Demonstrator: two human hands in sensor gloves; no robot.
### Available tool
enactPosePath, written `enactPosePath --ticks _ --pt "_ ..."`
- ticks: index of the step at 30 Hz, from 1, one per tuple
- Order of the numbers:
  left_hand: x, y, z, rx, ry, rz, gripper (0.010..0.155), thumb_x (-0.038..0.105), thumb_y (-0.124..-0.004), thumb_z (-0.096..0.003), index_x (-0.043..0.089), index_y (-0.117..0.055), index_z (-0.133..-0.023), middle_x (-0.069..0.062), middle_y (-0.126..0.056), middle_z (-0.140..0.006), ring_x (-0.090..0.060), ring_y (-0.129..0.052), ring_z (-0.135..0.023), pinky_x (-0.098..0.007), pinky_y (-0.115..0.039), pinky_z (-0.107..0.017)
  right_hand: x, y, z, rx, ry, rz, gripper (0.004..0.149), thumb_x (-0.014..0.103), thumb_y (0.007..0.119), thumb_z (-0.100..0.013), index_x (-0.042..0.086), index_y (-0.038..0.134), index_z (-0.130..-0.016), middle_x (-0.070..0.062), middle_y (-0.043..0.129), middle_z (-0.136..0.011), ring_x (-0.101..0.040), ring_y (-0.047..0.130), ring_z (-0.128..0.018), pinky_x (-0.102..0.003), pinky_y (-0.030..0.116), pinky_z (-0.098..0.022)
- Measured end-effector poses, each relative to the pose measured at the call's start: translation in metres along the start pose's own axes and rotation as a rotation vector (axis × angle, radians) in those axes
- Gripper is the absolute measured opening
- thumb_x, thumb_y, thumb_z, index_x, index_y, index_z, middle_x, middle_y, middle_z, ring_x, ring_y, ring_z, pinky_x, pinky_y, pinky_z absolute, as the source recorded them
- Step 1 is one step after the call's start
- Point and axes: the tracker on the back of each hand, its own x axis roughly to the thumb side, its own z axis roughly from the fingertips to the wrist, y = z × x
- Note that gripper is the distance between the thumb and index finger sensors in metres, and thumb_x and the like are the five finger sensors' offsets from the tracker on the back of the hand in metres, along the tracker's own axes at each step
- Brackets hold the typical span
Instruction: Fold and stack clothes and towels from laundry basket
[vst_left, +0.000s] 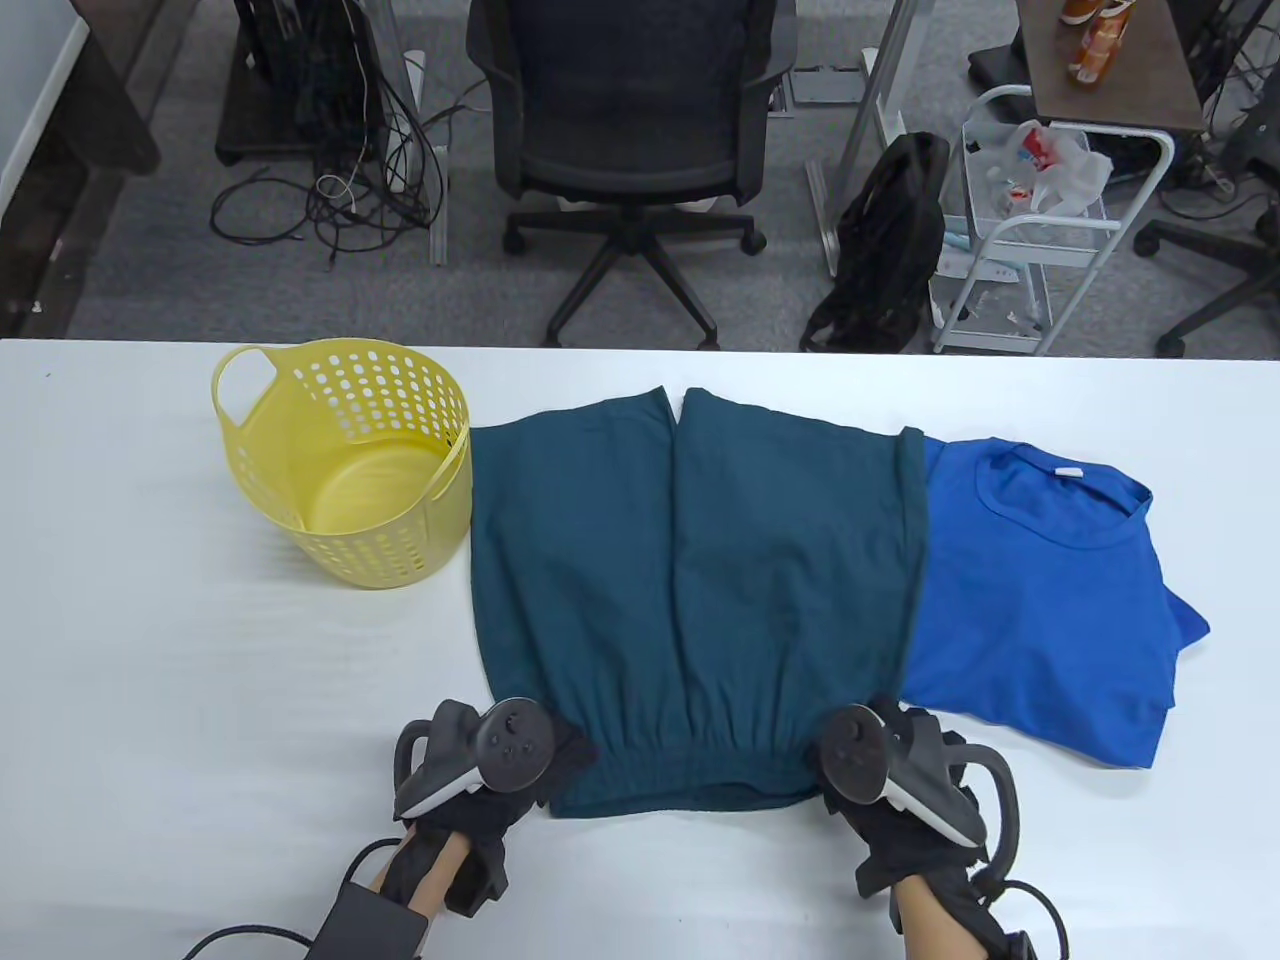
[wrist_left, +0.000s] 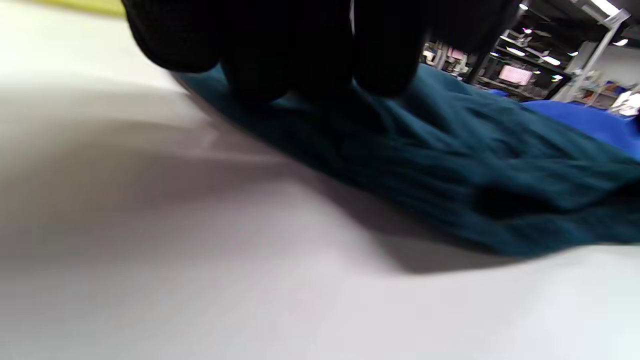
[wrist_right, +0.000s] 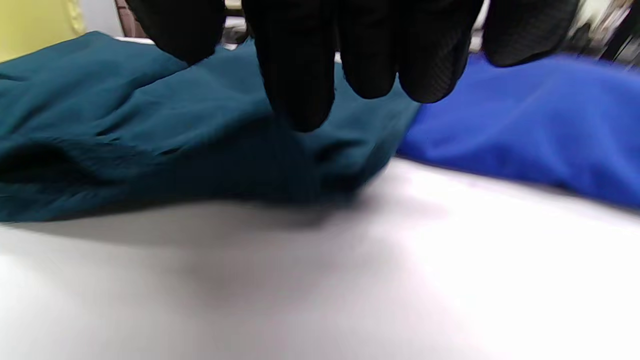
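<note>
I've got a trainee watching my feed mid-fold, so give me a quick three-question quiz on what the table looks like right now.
1. True or false: the teal shorts lie spread flat with the waistband nearest the person.
2. Multiple choice: the yellow laundry basket stands A) left of the shorts, B) on the blue T-shirt, C) at the table's near edge.
3. Fill in: the left hand and right hand are at the two ends of the shorts' ____.

Key: 1 true; 2 A; 3 waistband. The shorts' right edge overlaps the T-shirt. Whether the fingers grip the cloth or only rest on it cannot be told.
</note>
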Motion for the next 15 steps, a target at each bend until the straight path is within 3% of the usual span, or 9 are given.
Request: enactPosePath --ticks 1,3,5,7,9,10,12,13,15 --pt "0.002 -0.002 -0.001 -0.03 0.002 -0.086 0.062 0.05 -0.078 -0.0545 0.032 -0.063 -0.112 -0.012 -0.068 -0.121 -0.041 -0.077 -0.104 -0.06 -0.071 -0.072 0.005 0.003 -0.001 -0.052 0.007 0.045 0.046 0.044 0.068 -0.065 0.006 0.086 -0.084 -0.028 0.065 -0.113 -0.055 0.068 -0.096 -0.073 0.058 -0.066" --pt "0.003 -0.007 -0.003 -0.156 -0.018 -0.156 0.08 0.05 -0.081 -0.0525 0.034 -0.042 -0.121 -0.017 -0.044 -0.131 -0.049 -0.056 -0.114 -0.068 -0.062 -0.075 0.01 0.01 -0.006 -0.015 -0.042 0.049 0.044 0.039 0.077 -0.061 0.008 0.082 -0.091 -0.028 0.061 -0.114 -0.054 0.068 -0.097 -0.072 0.059 -0.066" --pt "0.002 -0.013 -0.007 -0.317 -0.03 -0.148 0.091 0.053 -0.08 -0.0515 0.031 -0.029 -0.124 -0.021 -0.03 -0.132 -0.054 -0.042 -0.116 -0.071 -0.057 -0.075 0.014 0.02 -0.012 0.119 -0.106 -0.002 0.067 0.039 0.081 -0.058 0.005 0.06 -0.111 -0.031 0.052 -0.118 -0.054 0.066 -0.098 -0.072 0.059 -0.067" --pt "0.0 -0.016 -0.007 -0.408 -0.026 -0.094 0.095 0.053 -0.081 -0.0509 0.028 -0.026 -0.125 -0.023 -0.023 -0.131 -0.054 -0.031 -0.115 -0.073 -0.052 -0.076 0.016 0.032 -0.017 0.268 -0.1 -0.011 0.077 0.04 0.083 -0.056 0.002 0.052 -0.115 -0.034 0.049 -0.118 -0.055 0.066 -0.098 -0.072 0.059 -0.067" --pt "0.003 -0.013 -0.003 -0.431 -0.053 -0.134 0.096 0.053 -0.084 -0.0486 0.027 -0.031 -0.125 -0.022 -0.024 -0.131 -0.054 -0.032 -0.116 -0.073 -0.053 -0.076 0.015 0.033 -0.018 0.252 -0.096 0.024 0.079 0.041 0.084 -0.054 0.004 0.051 -0.116 -0.033 0.049 -0.117 -0.052 0.069 -0.095 -0.068 0.066 -0.065" --pt "0.005 -0.012 -0.001 -0.448 -0.062 -0.163 0.096 0.055 -0.085 -0.0473 0.026 -0.036 -0.124 -0.021 -0.025 -0.131 -0.053 -0.035 -0.116 -0.072 -0.054 -0.076 0.015 0.031 -0.018 0.251 -0.092 0.029 0.08 0.042 0.086 -0.052 0.003 0.055 -0.114 -0.033 0.057 -0.114 -0.047 0.079 -0.089 -0.065 0.072 -0.062" --pt "0.013 -0.002 0.003 -0.464 -0.074 -0.252 0.088 0.057 -0.084 -0.0459 0.032 -0.047 -0.122 -0.018 -0.039 -0.132 -0.051 -0.051 -0.116 -0.07 -0.06 -0.075 0.015 0.029 -0.016 0.27 -0.084 0.018 0.077 0.042 0.088 -0.052 0.003 0.061 -0.112 -0.031 0.063 -0.111 -0.046 0.083 -0.086 -0.065 0.073 -0.06" --pt "0.015 0.013 0.001 -0.411 -0.066 -0.268 0.08 0.059 -0.081 -0.0475 0.033 -0.055 -0.119 -0.018 -0.054 -0.13 -0.049 -0.062 -0.114 -0.068 -0.064 -0.075 0.014 0.026 -0.013 0.24 -0.085 0.019 0.075 0.044 0.086 -0.052 0.003 0.063 -0.112 -0.03 0.066 -0.111 -0.047 0.082 -0.087 -0.066 0.072 -0.061" --pt "0.019 0.042 -0.016 -0.271 -0.015 -0.209 0.074 0.056 -0.077 -0.0537 0.034 -0.054 -0.121 -0.019 -0.052 -0.131 -0.05 -0.062 -0.114 -0.068 -0.064 -0.075 0.018 0.016 -0.009 0.141 -0.083 -0.018 0.076 0.047 0.082 -0.055 0.002 0.06 -0.113 -0.032 0.059 -0.114 -0.053 0.073 -0.093 -0.07 0.065 -0.064"
